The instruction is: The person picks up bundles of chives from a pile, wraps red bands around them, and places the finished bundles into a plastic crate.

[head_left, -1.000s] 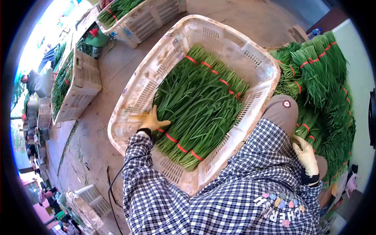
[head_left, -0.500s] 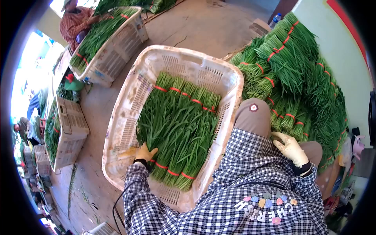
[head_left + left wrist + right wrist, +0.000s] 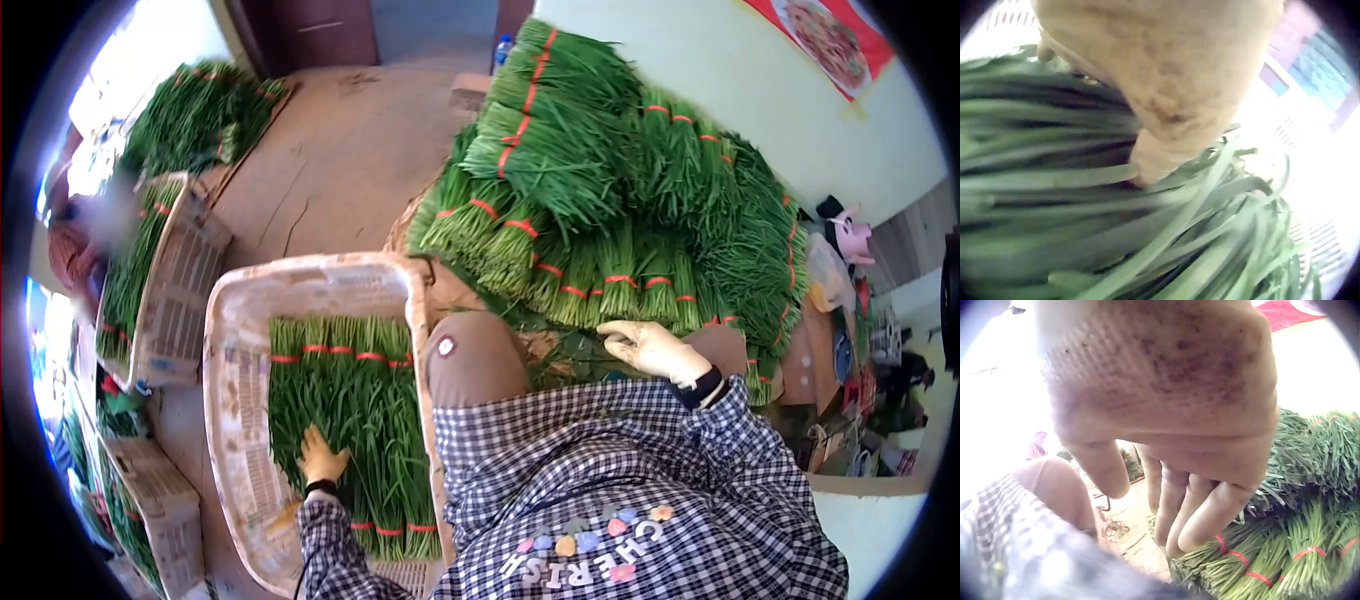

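Bundles of Chinese chives (image 3: 345, 400), tied with red bands, lie side by side in a white plastic crate (image 3: 225, 400) at my left. My gloved left hand (image 3: 320, 459) rests on their leaves near the crate's left side, fingers spread. In the left wrist view, the glove (image 3: 1166, 81) covers the middle and its lower tip sits among the long flat leaves (image 3: 1054, 219). My gloved right hand (image 3: 652, 350) hovers over my lap before a pile of chive bundles (image 3: 570, 150). Its fingers (image 3: 1210, 519) hang loosely bent and hold nothing in the right wrist view.
The pile leans along the pale wall (image 3: 690, 50) ahead and to the right. Other crates (image 3: 185, 290) filled with chives stand at the left, with a person (image 3: 75, 245) beside one. More chives (image 3: 200, 115) lie on the floor (image 3: 330, 150) at the back. My knee (image 3: 475, 360) adjoins the crate.
The head view has turned right, so the crate now appears lower left and the pile more central. My left hand has shifted from the banded end farther up onto the leaves. The right hand stays empty.
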A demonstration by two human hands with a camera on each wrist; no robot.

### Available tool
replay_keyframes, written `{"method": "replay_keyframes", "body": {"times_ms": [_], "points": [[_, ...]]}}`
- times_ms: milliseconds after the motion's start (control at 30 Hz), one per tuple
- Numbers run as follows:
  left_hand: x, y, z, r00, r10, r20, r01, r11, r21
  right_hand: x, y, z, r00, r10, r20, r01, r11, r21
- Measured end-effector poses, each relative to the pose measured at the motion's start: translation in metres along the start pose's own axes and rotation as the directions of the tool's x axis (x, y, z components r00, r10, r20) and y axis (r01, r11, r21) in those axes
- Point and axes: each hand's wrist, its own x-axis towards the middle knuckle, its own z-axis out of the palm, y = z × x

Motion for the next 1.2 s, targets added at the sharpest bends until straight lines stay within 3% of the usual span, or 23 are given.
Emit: {"method": "replay_keyframes", "body": {"times_ms": [67,100,133,167,200,267,333,400,467,533,567,600,633,667,767,867,900,933,1000,1033,1067,1133,1200], "points": [[-0.011,0.009,-0.029,0.996,-0.012,-0.090,0.027,0.986,0.167,0.014,0.026,-0.025,0.996,0.076,-0.039,-0.078,0.996,-0.048],[-0.015,0.013,-0.034,0.979,0.016,-0.202,0.002,0.996,0.091,0.028,0.047,-0.034,0.987,0.151,-0.055,-0.144,0.983,0.112],[-0.018,0.014,-0.039,0.950,0.034,-0.309,-0.030,0.999,0.017,0.040,0.056,-0.044,0.971,0.219,-0.097,-0.210,0.973,0.097],[-0.032,0.028,-0.046,0.892,0.098,-0.441,-0.127,0.991,-0.036,0.053,0.074,-0.052,0.946,0.289,-0.144,-0.268,0.952,0.150],[-0.036,0.035,-0.041,0.655,0.286,-0.699,-0.418,0.908,-0.020,0.070,0.100,-0.057,0.916,0.357,-0.186,-0.319,0.925,0.205],[-0.083,0.087,-0.068,0.752,0.219,-0.621,-0.515,0.784,-0.347,0.108,0.157,-0.058,0.858,0.430,-0.280,-0.400,0.902,0.160],[-0.115,0.126,-0.066,0.733,0.247,-0.634,-0.621,0.625,-0.473,0.133,0.180,-0.050,0.771,0.543,-0.334,-0.503,0.840,0.203],[-0.138,0.156,-0.060,0.701,0.313,-0.640,-0.668,0.601,-0.438,0.150,0.203,-0.039,0.746,0.575,-0.336,-0.502,0.817,0.283],[-0.154,0.168,-0.045,0.784,0.314,-0.536,-0.611,0.544,-0.576,0.178,0.232,-0.023,0.631,0.715,-0.301,-0.658,0.699,0.281],[-0.172,0.183,-0.043,0.901,0.205,-0.383,-0.433,0.366,-0.824,0.180,0.205,-0.025,0.543,0.793,-0.276,-0.751,0.606,0.261],[-0.167,0.176,-0.031,0.933,0.170,-0.316,-0.356,0.331,-0.874,0.194,0.229,-0.014,0.547,0.810,-0.210,-0.752,0.586,0.301],[-0.162,0.168,-0.020,0.960,0.139,-0.242,-0.273,0.293,-0.916,0.195,0.215,-0.015,0.506,0.841,-0.193,-0.792,0.542,0.283],[-0.163,0.170,-0.019,0.933,0.173,-0.317,-0.361,0.407,-0.839,0.191,0.191,-0.020,0.480,0.853,-0.204,-0.817,0.519,0.249],[-0.158,0.165,-0.007,0.946,0.178,-0.271,-0.314,0.295,-0.902,0.191,0.178,-0.023,0.455,0.864,-0.217,-0.842,0.497,0.212],[-0.126,0.116,0.044,0.968,0.107,-0.225,-0.247,0.290,-0.924,0.195,0.192,-0.023,0.445,0.862,-0.241,-0.834,0.497,0.239],[-0.114,0.107,0.047,0.959,0.169,-0.228,-0.277,0.384,-0.881,0.195,0.203,-0.029,0.482,0.847,-0.224,-0.815,0.527,0.240],[-0.123,0.116,0.033,0.983,0.181,-0.001,-0.007,0.034,-0.999,0.199,0.224,-0.022,0.516,0.813,-0.269,-0.780,0.576,0.243],[-0.119,0.115,0.035,0.982,0.188,-0.002,-0.007,0.027,-1.000,0.198,0.230,-0.021,0.514,0.811,-0.279,-0.780,0.577,0.241],[-0.108,0.108,0.047,0.977,0.174,-0.122,-0.167,0.274,-0.947,0.189,0.235,-0.026,0.591,0.767,-0.250,-0.720,0.641,0.266],[-0.141,0.148,0.006,0.929,0.226,-0.294,-0.370,0.606,-0.704,0.184,0.252,-0.024,0.671,0.714,-0.199,-0.595,0.679,0.429],[-0.137,0.140,0.013,0.881,0.297,-0.369,-0.469,0.657,-0.590,0.184,0.259,-0.025,0.679,0.724,-0.116,-0.621,0.652,0.436],[-0.139,0.147,0.011,0.841,0.329,-0.430,-0.538,0.598,-0.594,0.159,0.244,-0.045,0.891,0.436,0.123,-0.419,0.689,0.592],[-0.132,0.150,0.005,0.808,0.384,-0.448,-0.586,0.609,-0.535,0.108,0.143,-0.080,0.867,0.476,0.148,-0.457,0.641,0.616]]}}
